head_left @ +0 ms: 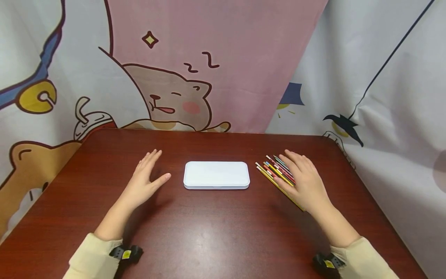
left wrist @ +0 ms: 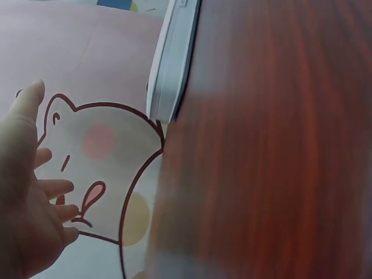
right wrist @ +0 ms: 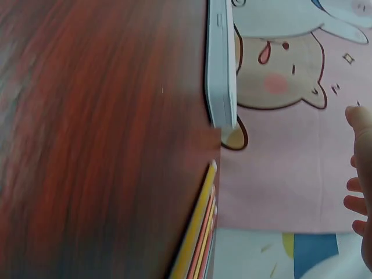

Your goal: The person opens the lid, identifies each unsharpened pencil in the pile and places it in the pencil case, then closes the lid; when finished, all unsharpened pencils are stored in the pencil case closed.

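A white pencil case [head_left: 216, 175], its lid down, lies flat in the middle of the table. To its right is a loose bundle of several pencils [head_left: 275, 169], yellow, red and dark ones among them, slanting toward the right front. My left hand [head_left: 144, 182] hovers left of the case with fingers straight and thumb spread, holding nothing. Over the pencils is my right hand [head_left: 303, 180], fingers extended, hiding part of the bundle in the head view. In the right wrist view the hand [right wrist: 361, 174] is apart from the pencils [right wrist: 200, 232].
The dark red wooden table [head_left: 209, 232] ends at a cloth backdrop [head_left: 244, 58] with cartoon drawings, which hangs behind it and along both sides. Each wrist carries a black strap, the left strap [head_left: 126, 254] and the right strap [head_left: 329, 263].
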### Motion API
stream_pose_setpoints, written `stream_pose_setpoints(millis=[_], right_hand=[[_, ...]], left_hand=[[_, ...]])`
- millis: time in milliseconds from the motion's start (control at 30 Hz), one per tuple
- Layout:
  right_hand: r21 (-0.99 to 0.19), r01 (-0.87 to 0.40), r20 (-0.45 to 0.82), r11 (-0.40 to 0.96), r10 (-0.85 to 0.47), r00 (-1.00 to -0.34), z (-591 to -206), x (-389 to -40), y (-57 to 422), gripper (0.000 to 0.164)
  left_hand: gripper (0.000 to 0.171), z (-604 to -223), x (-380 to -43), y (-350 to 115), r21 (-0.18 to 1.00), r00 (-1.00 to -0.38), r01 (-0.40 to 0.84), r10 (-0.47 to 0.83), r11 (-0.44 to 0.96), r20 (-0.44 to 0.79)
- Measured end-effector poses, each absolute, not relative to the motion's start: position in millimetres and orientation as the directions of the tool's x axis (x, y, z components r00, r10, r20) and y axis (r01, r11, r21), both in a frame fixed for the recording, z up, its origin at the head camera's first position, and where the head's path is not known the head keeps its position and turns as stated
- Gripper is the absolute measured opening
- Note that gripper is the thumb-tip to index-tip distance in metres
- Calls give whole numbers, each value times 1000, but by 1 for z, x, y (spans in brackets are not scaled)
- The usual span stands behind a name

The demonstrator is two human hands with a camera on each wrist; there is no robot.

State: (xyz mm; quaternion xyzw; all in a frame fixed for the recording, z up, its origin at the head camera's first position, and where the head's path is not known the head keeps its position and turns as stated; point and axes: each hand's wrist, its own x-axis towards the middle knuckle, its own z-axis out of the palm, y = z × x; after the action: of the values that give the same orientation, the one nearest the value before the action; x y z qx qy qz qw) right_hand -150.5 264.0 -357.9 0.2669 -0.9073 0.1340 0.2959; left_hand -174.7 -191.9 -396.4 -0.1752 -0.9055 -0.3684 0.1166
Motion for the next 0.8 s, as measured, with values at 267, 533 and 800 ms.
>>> stream_pose_setpoints(millis=[267, 533, 800], right_hand=[[-59, -689, 635, 722, -505, -585, -364, -159, 233, 58], [6, -745, 587, 667, -606, -537, -372, -168, 207, 59], [91, -782, 526, 617, -696, -488, -383, -175, 186, 62]], left_hand=[[86, -410, -183, -176, 726, -941, 336, 236, 600, 240], [98, -423, -191, -163, 758, -932, 346, 299, 553, 207], [104, -434, -197, -155, 759, -921, 358, 337, 543, 194]])
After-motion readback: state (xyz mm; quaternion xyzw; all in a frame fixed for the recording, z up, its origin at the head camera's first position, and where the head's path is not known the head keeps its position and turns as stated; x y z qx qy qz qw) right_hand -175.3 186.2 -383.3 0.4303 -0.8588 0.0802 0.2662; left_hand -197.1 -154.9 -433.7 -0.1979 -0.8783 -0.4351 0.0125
